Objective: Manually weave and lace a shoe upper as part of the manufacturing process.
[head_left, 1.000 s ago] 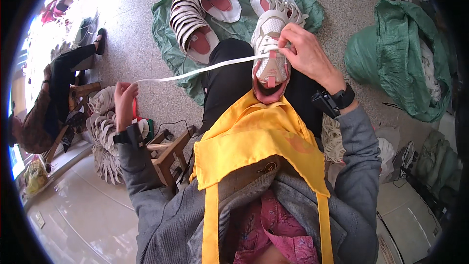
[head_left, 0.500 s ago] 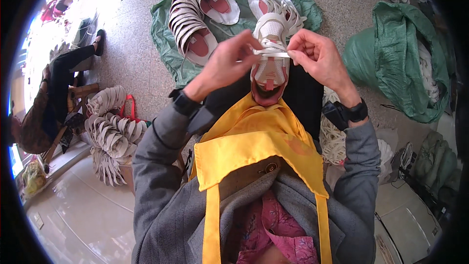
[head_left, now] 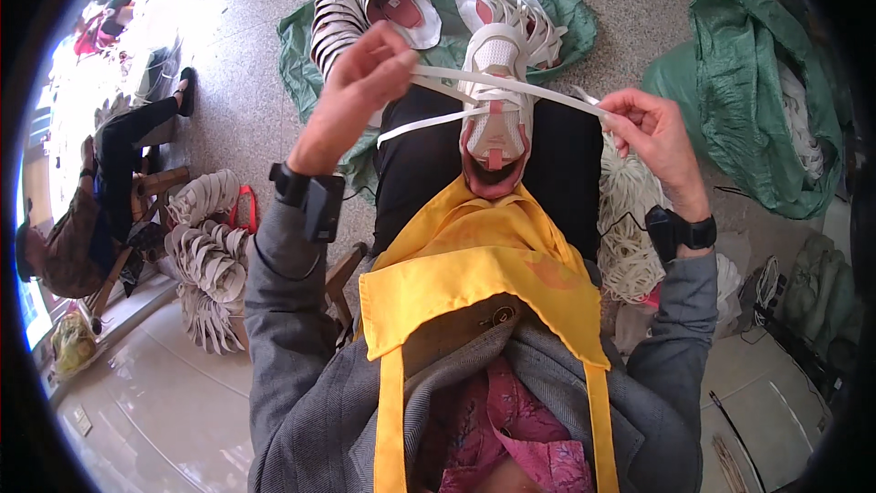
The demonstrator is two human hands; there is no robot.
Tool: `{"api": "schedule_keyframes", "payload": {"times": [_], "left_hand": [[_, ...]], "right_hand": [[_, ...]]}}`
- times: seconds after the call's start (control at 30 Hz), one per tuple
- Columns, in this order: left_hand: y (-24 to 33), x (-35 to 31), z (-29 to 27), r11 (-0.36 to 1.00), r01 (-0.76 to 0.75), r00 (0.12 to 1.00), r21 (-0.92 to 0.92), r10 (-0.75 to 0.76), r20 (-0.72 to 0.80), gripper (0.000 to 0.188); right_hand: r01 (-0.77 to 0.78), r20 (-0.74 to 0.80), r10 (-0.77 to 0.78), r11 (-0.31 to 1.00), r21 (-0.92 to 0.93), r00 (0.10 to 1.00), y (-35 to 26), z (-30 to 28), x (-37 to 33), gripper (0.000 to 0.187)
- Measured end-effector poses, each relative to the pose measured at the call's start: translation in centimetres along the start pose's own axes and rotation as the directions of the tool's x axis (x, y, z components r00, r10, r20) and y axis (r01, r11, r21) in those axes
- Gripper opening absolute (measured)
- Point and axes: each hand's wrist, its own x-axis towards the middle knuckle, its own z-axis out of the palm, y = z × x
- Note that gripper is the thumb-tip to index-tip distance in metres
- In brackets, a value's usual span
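Note:
A white and pink sneaker (head_left: 494, 141) lies on my lap between my thighs, its heel opening toward my yellow apron (head_left: 474, 283). A flat white shoelace (head_left: 538, 91) stretches across the top of the sneaker from hand to hand. My left hand (head_left: 370, 78), left of the sneaker, is closed at the fingertips around one part of the lace. To the right, my right hand (head_left: 650, 132) pinches the lace between thumb and fingers. Another lace strand (head_left: 424, 125) runs from the sneaker over my left thigh.
Stacked shoe uppers (head_left: 340, 23) lie on a green sheet (head_left: 297, 64) ahead. A green sack (head_left: 753, 110) stands at the right, near bundles of white laces (head_left: 630, 260). More uppers (head_left: 208, 246) are piled at my left. Another person (head_left: 68, 242) sits at the far left.
Both hands have moved apart from over the sneaker, left hand leftward, right hand rightward and slightly nearer me. The lace is now drawn out long between them, with a strand over my left thigh.

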Motion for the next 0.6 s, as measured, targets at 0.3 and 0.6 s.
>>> {"api": "schedule_keyframes", "payload": {"times": [0.3,0.6], "left_hand": [[0.0,-1.8,-2.4,0.958,0.053,0.967,0.283,0.022,-0.253,0.022],[-2.9,0.3,0.7,0.720,-0.118,0.965,0.684,0.245,-0.091,0.019]], "right_hand": [[-0.056,-0.009,0.055,0.990,-0.128,0.998,0.0,3.1,0.3,0.011],[0.090,0.007,-0.091,0.965,-0.245,0.996,-2.0,9.6,3.1,0.015]]}}
